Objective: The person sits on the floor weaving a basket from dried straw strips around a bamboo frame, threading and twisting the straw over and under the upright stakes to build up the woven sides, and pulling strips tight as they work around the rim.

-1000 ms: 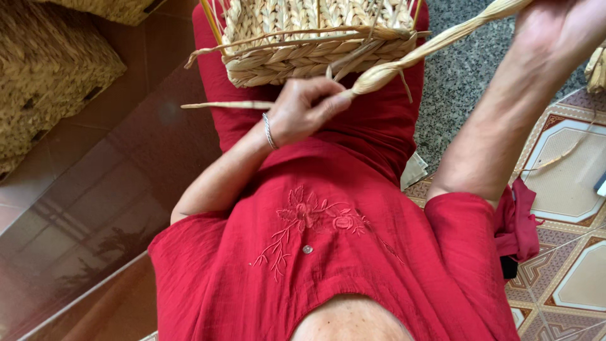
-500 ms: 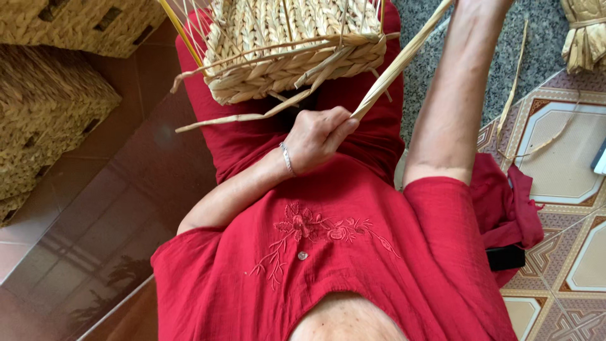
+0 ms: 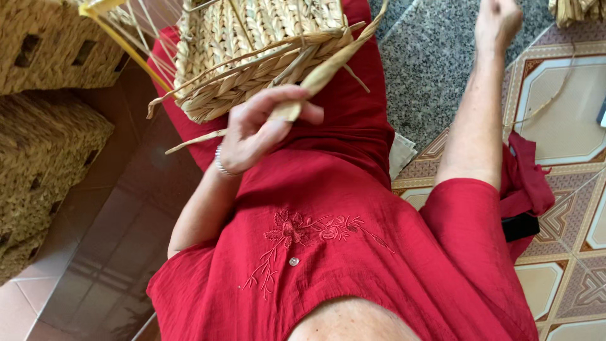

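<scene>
A half-woven straw basket (image 3: 252,57) rests on my lap, over my red dress, with loose strand ends sticking out of its lower edge. My left hand (image 3: 255,129) is just below the basket's rim, with a bracelet on its wrist. It pinches the near end of a flat dried strand (image 3: 328,66) that runs up and right across the basket. My right hand (image 3: 499,19) is stretched out at the top right over the grey stone floor, fingers curled. Nothing shows in it, and it is apart from the strand.
Finished woven baskets (image 3: 44,145) are stacked at the left, with a thin yellow frame rod (image 3: 126,44) beside them. A straw bundle (image 3: 577,9) lies at the top right. A red cloth (image 3: 524,183) and a black object (image 3: 521,226) lie on the patterned tiles.
My right hand has come off the long strand and moved out to the right. The left hand now holds the strand's near end by itself, closer under the basket.
</scene>
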A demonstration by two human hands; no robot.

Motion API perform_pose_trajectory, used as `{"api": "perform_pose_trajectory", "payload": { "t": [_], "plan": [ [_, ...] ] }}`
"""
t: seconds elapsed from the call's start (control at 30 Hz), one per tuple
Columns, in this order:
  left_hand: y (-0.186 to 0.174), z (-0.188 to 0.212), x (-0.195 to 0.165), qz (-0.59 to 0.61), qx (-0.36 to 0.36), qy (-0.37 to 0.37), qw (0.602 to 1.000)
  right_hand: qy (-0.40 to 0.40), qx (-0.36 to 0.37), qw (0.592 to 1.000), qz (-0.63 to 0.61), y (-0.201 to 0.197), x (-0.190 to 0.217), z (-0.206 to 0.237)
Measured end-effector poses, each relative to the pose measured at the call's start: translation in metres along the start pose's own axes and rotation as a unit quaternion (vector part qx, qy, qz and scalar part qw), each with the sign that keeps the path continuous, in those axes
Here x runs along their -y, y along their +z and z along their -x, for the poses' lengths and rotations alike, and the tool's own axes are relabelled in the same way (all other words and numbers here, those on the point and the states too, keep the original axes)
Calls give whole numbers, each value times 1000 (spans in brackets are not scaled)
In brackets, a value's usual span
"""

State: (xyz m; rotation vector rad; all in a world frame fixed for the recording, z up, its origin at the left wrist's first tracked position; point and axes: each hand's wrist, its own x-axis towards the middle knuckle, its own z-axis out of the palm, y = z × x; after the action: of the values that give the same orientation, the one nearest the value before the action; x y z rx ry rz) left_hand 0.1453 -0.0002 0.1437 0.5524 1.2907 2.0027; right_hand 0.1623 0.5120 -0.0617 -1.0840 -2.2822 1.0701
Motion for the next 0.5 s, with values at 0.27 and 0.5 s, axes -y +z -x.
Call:
{"api": "perform_pose_trajectory", "payload": {
  "t": [0.27,0.5],
  "plan": [
    [-36,36,-33,-82,-210,207,952,96,-93,941,311,-48,-52,34],
    [-133,139,-73,-190,-589,230,751,-55,10,987,-154,4,-15,4]
  ]
}}
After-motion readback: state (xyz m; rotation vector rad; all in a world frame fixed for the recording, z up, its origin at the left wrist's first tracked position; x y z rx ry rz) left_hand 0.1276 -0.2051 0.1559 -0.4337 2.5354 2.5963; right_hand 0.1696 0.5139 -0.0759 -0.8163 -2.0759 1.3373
